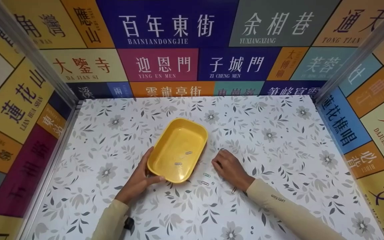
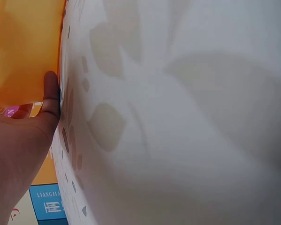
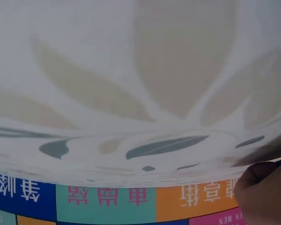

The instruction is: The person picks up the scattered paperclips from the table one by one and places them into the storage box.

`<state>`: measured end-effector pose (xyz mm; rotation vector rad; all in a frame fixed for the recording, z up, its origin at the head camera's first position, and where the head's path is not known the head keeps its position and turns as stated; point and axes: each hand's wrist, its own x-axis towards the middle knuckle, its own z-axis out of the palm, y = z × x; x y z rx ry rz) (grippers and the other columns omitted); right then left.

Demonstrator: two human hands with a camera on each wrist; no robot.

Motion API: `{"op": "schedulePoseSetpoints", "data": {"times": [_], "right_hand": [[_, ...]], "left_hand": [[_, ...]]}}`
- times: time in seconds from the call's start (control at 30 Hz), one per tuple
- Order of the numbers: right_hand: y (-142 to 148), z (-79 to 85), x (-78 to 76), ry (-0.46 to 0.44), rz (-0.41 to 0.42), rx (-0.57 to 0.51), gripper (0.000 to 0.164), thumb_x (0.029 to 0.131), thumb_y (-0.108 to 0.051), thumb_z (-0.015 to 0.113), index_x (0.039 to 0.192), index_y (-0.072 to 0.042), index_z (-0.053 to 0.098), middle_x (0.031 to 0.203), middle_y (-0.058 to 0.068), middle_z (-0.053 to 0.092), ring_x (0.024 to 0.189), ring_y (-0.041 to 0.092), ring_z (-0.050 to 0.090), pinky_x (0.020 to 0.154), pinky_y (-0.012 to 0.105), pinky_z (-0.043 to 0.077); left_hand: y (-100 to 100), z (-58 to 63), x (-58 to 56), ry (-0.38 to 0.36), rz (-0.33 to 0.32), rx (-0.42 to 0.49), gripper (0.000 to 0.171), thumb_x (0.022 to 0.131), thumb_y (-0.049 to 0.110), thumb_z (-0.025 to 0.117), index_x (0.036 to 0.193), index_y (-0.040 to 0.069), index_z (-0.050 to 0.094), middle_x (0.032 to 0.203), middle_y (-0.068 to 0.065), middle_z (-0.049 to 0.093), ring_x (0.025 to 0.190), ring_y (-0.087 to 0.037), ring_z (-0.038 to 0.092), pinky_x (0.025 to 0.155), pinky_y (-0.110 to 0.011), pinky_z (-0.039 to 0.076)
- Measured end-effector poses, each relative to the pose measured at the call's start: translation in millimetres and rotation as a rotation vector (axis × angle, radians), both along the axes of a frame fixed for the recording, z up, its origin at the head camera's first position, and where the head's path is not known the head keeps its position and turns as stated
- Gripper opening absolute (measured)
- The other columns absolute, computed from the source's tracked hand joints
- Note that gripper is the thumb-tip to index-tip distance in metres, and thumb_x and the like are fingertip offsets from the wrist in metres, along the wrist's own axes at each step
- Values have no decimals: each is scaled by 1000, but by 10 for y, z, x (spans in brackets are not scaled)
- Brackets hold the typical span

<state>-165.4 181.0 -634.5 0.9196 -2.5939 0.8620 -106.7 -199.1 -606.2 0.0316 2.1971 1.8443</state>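
A yellow plastic tray [image 1: 157, 146] sits at an angle on the patterned tabletop, with a few small paper clips [image 1: 178, 163] on its floor. My left hand [image 1: 137, 183] grips its near left corner, thumb along the near wall and fingers on the left side; the left wrist view shows the hand against the tray's wall [image 2: 25, 56]. To the right of the tray, my right hand [image 1: 230, 168] is low over the table with curled fingers, and I cannot tell whether they pinch anything. Between tray and hand lie a green paper clip [image 1: 206, 175] and a pale one [image 1: 205, 183].
Another paper clip [image 1: 234, 190] lies just under the right wrist. The white tabletop [image 1: 278, 160] has a grey leaf and flower print. Panels with large printed characters [image 1: 158, 65] wall in the back and both sides. A dark band [image 1: 129, 223] shows at the left sleeve.
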Motion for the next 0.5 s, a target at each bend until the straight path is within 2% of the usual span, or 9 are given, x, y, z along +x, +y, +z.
{"op": "schedulePoseSetpoints", "data": {"times": [0.07, 0.17, 0.4, 0.5], "right_hand": [[3, -3, -15, 35, 0, 16, 10, 103, -5, 74, 94, -9, 75, 92, 3, 62, 86, 20, 60, 77, 36, 56], [13, 13, -33, 21, -6, 27, 9, 104, -5, 73, 96, -9, 74, 94, 4, 63, 89, 22, 61, 80, 38, 57], [32, 141, -43, -176, -68, -49, 12, 106, -9, 72, 96, -12, 77, 96, -1, 65, 93, 17, 63, 85, 37, 58], [32, 199, -67, -229, -103, -92, 12, 106, -9, 73, 95, -12, 78, 95, -3, 66, 94, 16, 63, 87, 38, 58]], "left_hand": [[1, -1, -5, 7, -2, 3, 122, 88, 22, 95, 178, 36, 14, 182, 3, 25, 166, -25, 27, 136, -52, 10], [-1, -4, -6, 14, -5, 14, 121, 89, 21, 94, 178, 35, 14, 182, 2, 24, 166, -26, 27, 136, -53, 10], [-7, -13, 12, 21, -13, 18, 119, 90, 19, 93, 178, 33, 14, 183, 0, 21, 167, -27, 24, 136, -53, 9], [-6, -17, 5, 19, -10, 26, 119, 90, 17, 93, 178, 34, 14, 183, 0, 22, 167, -27, 24, 137, -53, 9]]}}
